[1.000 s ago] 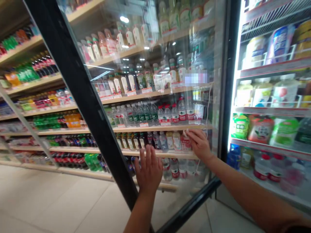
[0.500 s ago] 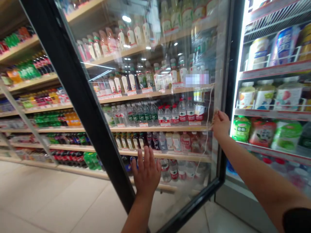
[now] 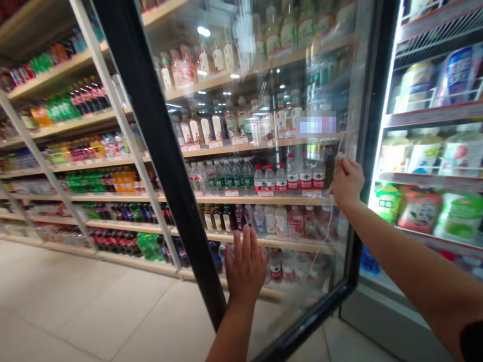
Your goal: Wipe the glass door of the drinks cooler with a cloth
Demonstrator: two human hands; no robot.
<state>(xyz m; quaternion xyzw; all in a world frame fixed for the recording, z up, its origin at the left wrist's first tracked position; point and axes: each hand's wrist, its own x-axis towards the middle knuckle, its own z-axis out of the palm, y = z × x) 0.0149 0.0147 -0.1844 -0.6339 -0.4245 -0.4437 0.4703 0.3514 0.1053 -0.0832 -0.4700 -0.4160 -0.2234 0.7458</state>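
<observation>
My left hand [image 3: 246,266] lies flat against the glass door [image 3: 287,314] of a drinks fridge, low and near its black outer frame, fingers stretched upward. Farther right, my right hand [image 3: 347,182] is closed at the glass, close to the hinge-side frame. A small pale, crumpled bit shows at its fingertips, but I cannot make out what it is. A thin white cord [image 3: 329,226] hangs down the glass beside that hand. The door stands swung open, and bottles show through it.
Behind the door, wooden shelves carry rows of bottled water [image 3: 264,178] and other drinks. More shelves with soda bottles [image 3: 113,241] run to the left above a tiled floor [image 3: 94,311]. On the right is the lit fridge with bottles [image 3: 462,153] on wire racks.
The view has turned left, so door and shelves appear farther right. My right hand has moved slightly up the glass. My left hand stays flat on the door.
</observation>
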